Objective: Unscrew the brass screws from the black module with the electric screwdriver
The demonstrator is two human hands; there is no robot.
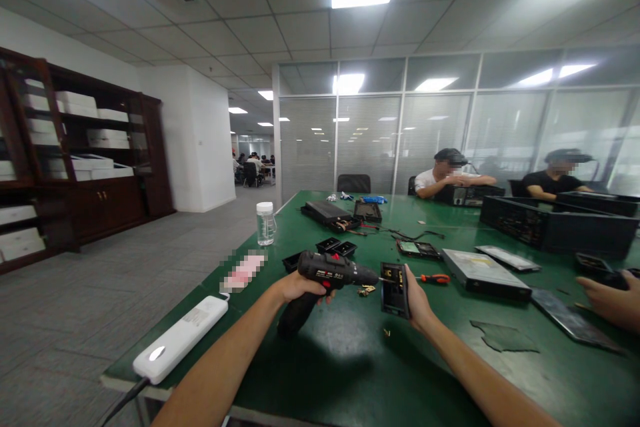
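Note:
My left hand (300,287) is wrapped around the grip of a black cordless drill (327,269) with red details. The drill lies level and points right, its thin bit reaching a black rectangular plastic housing (395,303). Brass-coloured metal parts show inside that housing. Gripping its right side is my right hand (419,300), which holds it upright above the table. Small brass pieces (367,291) lie beneath the drill's chuck. More black plastic housings (336,248) sit behind the drill. An orange-handled screwdriver (435,279) rests just right of my right hand.
The green table (320,387) carries a white power strip (183,337), a lidded clear bottle (265,223), a silver disc drive (485,273) and a dark computer case (555,223). At the right edge, another person's hand (610,293) holds a black object. Two people sit across the table.

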